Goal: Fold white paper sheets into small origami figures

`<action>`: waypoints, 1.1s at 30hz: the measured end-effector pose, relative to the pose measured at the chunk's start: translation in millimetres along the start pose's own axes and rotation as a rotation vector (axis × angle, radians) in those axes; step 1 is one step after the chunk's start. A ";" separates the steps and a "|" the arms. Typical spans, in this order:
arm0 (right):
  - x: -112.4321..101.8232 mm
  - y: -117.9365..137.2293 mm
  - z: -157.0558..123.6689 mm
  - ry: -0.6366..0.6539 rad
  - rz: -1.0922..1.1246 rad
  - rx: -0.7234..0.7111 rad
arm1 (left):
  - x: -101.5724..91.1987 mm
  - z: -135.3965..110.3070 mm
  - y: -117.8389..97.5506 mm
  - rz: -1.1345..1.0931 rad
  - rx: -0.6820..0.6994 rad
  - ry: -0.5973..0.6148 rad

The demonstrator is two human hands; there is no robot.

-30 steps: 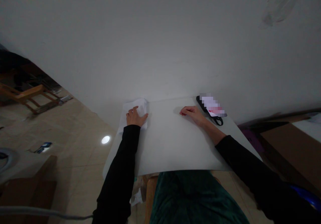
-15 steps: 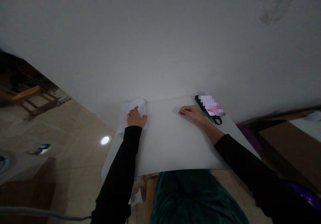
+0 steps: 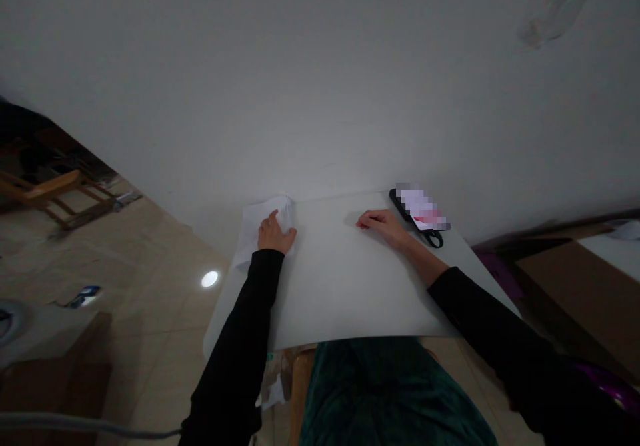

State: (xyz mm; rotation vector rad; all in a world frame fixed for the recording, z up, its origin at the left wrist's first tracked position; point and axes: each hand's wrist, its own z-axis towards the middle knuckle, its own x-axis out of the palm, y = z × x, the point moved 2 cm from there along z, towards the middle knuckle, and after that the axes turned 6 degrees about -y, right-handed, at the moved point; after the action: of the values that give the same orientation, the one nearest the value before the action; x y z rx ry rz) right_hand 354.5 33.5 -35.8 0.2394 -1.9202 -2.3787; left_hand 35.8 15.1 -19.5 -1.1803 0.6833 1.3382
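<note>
My left hand (image 3: pixel 275 234) rests on white paper (image 3: pixel 247 236) at the far left part of the white table (image 3: pixel 335 286). Its thumb points out to the right and one finger stretches forward, while the others are partly bent. My right hand (image 3: pixel 379 223) lies on the table right of centre, its fingers curled together. Whatever may be inside that closed hand is hidden. Just beyond it, to the right, is a dark phone-like object (image 3: pixel 395 195) with a black loop; most of its top is blurred out.
A pale wall (image 3: pixel 320 99) rises right behind the table. On the left, a wooden chair-like frame (image 3: pixel 55 187) stands over the tiled floor (image 3: pixel 165 279). Brown cardboard (image 3: pixel 565 286) is at the right. A grey cable (image 3: pixel 90 423) crosses the lower left.
My left hand has slid slightly to the right over the paper, and its fingers look a little more bent. The right hand stays in place.
</note>
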 end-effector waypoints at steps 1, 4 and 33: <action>-0.2 -0.1 0.1 0.000 -0.001 -0.001 | 0.0 1.0 1.0 -0.011 -0.002 0.001; -0.6 -0.9 0.3 -0.001 -0.002 -0.001 | 0.2 2.6 2.7 -0.023 0.004 0.013; -1.4 -9.1 2.5 -0.012 0.006 0.006 | -34.4 -13.9 -23.4 0.213 -0.204 0.047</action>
State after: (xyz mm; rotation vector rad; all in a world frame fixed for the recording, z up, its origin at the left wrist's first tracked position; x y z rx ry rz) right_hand 355.9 38.0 -44.1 0.2191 -1.9303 -2.3768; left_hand 55.5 -6.4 13.3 -1.3335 0.7362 1.5923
